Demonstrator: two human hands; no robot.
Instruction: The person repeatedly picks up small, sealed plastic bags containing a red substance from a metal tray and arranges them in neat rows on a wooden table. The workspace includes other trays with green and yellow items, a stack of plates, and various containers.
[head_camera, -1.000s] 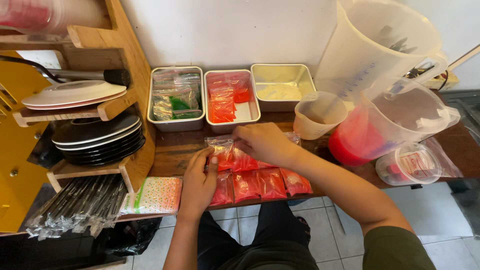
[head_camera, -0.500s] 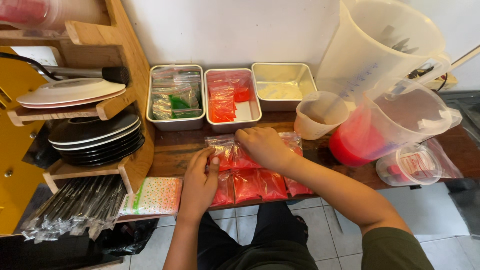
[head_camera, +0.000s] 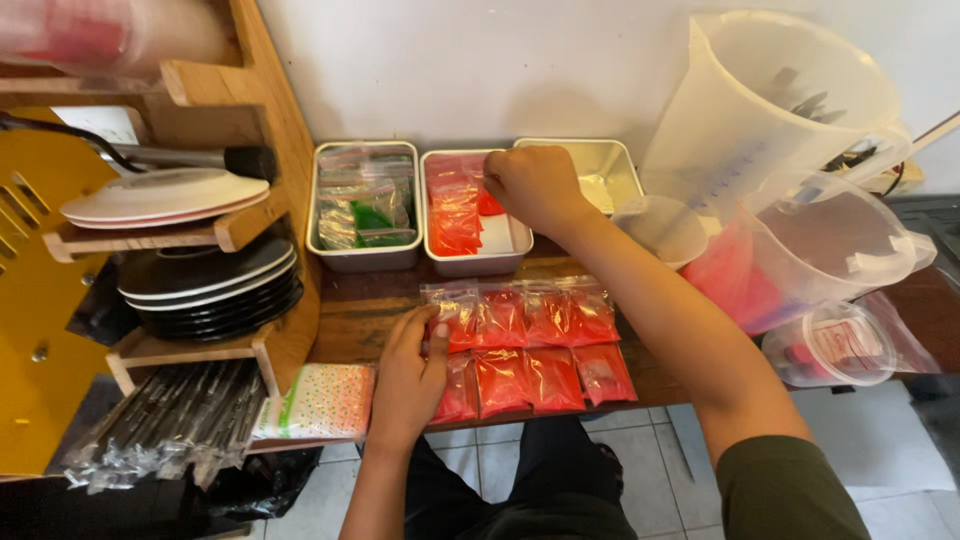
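Several small clear bags of red powder lie in two rows on the wooden table. My left hand rests flat on the leftmost bags, fingers pressing them down. My right hand reaches over the middle metal tray, fingers closed on a red bag at the tray's right side. More red bags are stacked in that tray.
A left metal tray holds bags with green contents; a right tray stands behind my wrist. Clear plastic jugs stand at right, one with red liquid. A wooden rack with plates is at left, wrapped straws below.
My right hand has lifted off the rows of bags and moved back to the middle tray with a red bag. The left hand stayed on the leftmost bags.
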